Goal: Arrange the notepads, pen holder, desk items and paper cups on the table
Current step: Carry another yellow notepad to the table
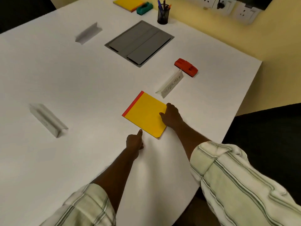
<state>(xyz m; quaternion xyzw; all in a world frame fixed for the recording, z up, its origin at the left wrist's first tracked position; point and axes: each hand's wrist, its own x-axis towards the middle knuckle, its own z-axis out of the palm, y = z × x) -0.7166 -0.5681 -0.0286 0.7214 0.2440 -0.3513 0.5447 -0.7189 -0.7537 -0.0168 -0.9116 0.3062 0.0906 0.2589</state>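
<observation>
the right hand (171, 116) grips the yellow notepad (144, 114) at its right edge: the thumb lies flat on the cover and the other fingers curl over the edge and the far right corner. the left hand (134, 141) has its index finger straight, the tip touching the pad's near left edge, while its other fingers are folded into the palm and hold nothing. both forearms come out of rolled, striped sleeves (236, 180).

the notepad lies flat on the white table (73, 82), near the table's right edge and turned at an angle to it, its red binding strip on the far left side. just beyond the pad's far corner stands a folded name card (170, 85) with faint lettering, and just behind that card a red whiteboard eraser (186, 67).

a grey cable hatch (139, 44) is set into the middle of the table. two more folded cards stand towards the left edge, one nearer (48, 119) and one farther (88, 33). along the far edge are a black mesh pen holder (163, 14) with pens, a green whiteboard eraser (144, 8) and a second yellow notepad (128, 3), these two touching.
</observation>
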